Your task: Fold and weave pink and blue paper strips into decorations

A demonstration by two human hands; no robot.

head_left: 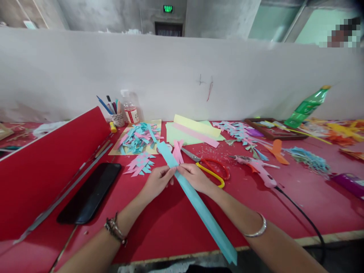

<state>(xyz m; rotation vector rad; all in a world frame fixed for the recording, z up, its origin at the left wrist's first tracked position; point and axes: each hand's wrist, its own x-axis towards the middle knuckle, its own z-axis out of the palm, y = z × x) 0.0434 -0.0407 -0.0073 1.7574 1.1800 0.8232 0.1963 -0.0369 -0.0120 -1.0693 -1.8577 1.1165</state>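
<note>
Both hands pinch one long blue paper strip (pixel 203 208), which slants from the table's middle down past its front edge. My left hand (pixel 159 180) grips it from the left, fingers closed. Close beside it, my right hand (pixel 195 176) is closed on the strip's right side. Just beyond the fingers lies a folded pink paper strip (pixel 178 151). Scissors (pixel 213 170) with red and yellow handles rest right behind my right hand. A small woven pink and blue paper piece (pixel 140 163) lies to the left of the strip's far end.
A heap of pink and blue folded strips (pixel 139 136) sits at the back left. Paper sheets (pixel 187 132) lie behind the scissors. A pink glue gun (pixel 260 168) with a black cord is on the right. A phone (pixel 91 193), red panel (pixel 54 170) and green bottle (pixel 307 108) stand around.
</note>
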